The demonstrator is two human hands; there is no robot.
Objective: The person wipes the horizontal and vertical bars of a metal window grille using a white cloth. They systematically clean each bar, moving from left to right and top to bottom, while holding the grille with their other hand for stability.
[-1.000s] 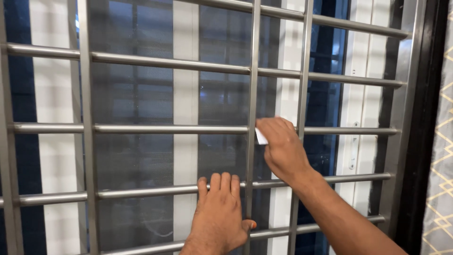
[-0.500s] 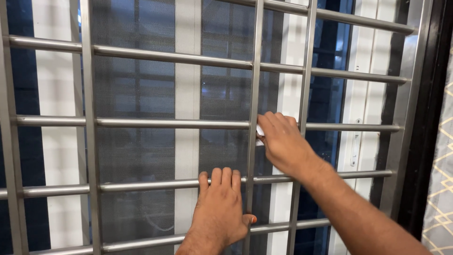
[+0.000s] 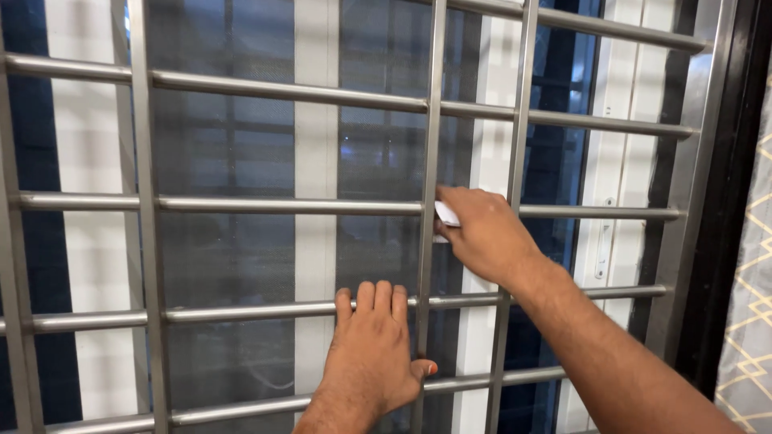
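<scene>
At the window grille (image 3: 289, 205), both hands are up against the steel bars. Right hand (image 3: 482, 233) is curled narrow around a small white cloth (image 3: 446, 214), pressing it where an upright bar (image 3: 429, 161) crosses the middle rail; the cloth shows only as a white corner at the fingertips. Left hand (image 3: 374, 350) lies flat and wide on a lower rail (image 3: 241, 312), fingers together pointing up, thumb out to the right, holding nothing. Behind the bars: dark mesh screen (image 3: 225, 257), white window frame (image 3: 315, 241). Patterned curtain (image 3: 752, 321) at far right edge.
</scene>
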